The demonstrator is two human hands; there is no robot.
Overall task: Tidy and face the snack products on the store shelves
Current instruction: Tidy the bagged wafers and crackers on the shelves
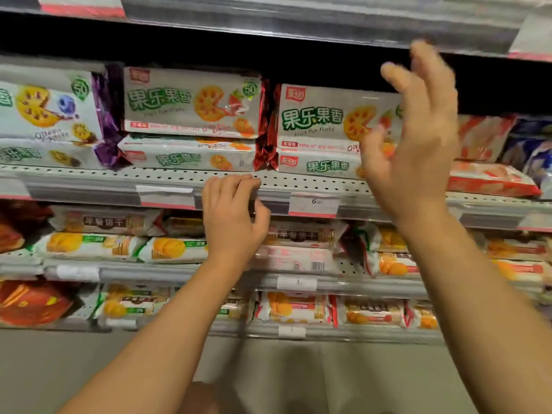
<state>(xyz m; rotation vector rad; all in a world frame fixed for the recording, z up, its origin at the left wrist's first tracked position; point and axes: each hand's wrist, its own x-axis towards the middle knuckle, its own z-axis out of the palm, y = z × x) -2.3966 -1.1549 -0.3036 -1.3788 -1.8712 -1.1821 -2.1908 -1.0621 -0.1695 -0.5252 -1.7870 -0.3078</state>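
Head view: the right hand [418, 138] is raised with fingers spread and relaxed, in front of the right end of the upper red-ended pack [322, 115], which lies on a second pack [316, 165] on the perforated shelf [298, 182]. Whether the palm touches the wrapper cannot be told; the hand is blurred. The left hand [233, 216] curls its fingers over the shelf's front lip, the thumb below by the price rail [167, 197], seemingly bracing there. A matching stack [191, 103] stands just to the left, set slightly further back, and a purple-ended stack [50, 106] is beyond that. These packs look like light biscuit trays in thin glossy film: stiff along their length, slippery on the face, with brittle contents inside. I would take one by its two crimped ends or flat along its long edges, and slide rather than squeeze, since pressing the middle could crack the biscuits.
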